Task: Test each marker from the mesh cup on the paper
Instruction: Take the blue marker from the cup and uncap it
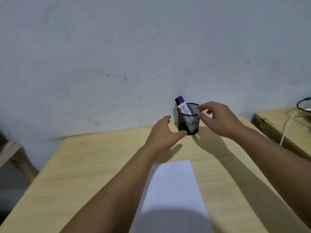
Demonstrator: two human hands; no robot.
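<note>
At the far edge of the tabletop [101,165], against the wall, the mesh cup [188,121] stands upright with markers [183,106] leaning inside it, their capped ends projecting above the rim on the left. In the head view, the left hand [162,133] sits just beside the lower left of the cup, fingers spread and relaxed, thumb at the cup's base; its grip is not closed on anything. The right hand [218,118] hovers at the cup's right rim, thumb and forefinger parted in a loose pinch shape that holds nothing. The paper [173,190] lies nearer the person, between the forearms and well apart from the cup.

The step in hand appears to be drawing a marker. Recommended procedure: the left hand steadies the cup wall, since a light mesh cup is likely to tip or slide; the right hand pinches one projecting capped end and lifts along the marker's lean, clear of the rim, before carrying it to the paper.
</note>
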